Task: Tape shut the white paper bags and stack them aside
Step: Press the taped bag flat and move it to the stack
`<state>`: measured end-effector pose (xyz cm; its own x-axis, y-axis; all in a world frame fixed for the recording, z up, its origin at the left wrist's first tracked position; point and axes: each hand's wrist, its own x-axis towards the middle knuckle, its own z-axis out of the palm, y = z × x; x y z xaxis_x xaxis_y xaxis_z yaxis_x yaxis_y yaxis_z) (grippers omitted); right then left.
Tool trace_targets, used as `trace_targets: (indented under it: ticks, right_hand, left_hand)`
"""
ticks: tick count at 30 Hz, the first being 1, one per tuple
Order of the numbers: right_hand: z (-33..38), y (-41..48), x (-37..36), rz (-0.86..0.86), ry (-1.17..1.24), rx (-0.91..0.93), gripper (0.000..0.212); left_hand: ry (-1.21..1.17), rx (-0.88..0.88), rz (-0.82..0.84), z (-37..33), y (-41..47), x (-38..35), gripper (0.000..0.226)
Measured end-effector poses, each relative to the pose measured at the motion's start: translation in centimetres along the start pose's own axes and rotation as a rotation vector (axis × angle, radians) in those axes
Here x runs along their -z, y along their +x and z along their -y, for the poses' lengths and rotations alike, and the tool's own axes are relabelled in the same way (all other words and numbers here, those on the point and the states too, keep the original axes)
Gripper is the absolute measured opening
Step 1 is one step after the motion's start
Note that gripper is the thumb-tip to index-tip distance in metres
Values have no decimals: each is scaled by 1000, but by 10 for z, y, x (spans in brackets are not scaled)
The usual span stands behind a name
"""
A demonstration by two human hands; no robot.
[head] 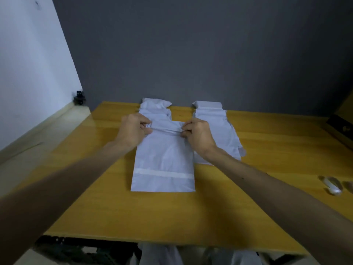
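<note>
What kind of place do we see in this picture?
Probably a packing desk in a plain room: a yellow wooden table against a bare grey wall, white paper bags on it, and a roll of clear tape at the right.

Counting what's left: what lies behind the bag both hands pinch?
Behind the held bag lie two piles of white bags: the left pile and the right pile. The left hand, right hand and held bag cover their near parts, so no count is possible.

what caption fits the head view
Left hand and right hand pinch the folded top of a white paper bag on the table.
</note>
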<state>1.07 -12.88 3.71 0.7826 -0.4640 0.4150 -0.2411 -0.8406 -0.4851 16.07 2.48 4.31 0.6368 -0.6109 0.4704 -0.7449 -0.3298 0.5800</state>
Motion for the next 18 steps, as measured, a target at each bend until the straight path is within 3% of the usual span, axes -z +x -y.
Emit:
trace_targets:
  ticks: [10, 18]
  right_hand:
    - [-12, 110, -80, 171, -72, -93, 11]
    - [-23, 124, -124, 89, -19, -76, 11]
  left_hand:
    - [29, 167, 5, 84, 70, -27, 27]
    - [104, 226, 79, 124, 83, -46, 28]
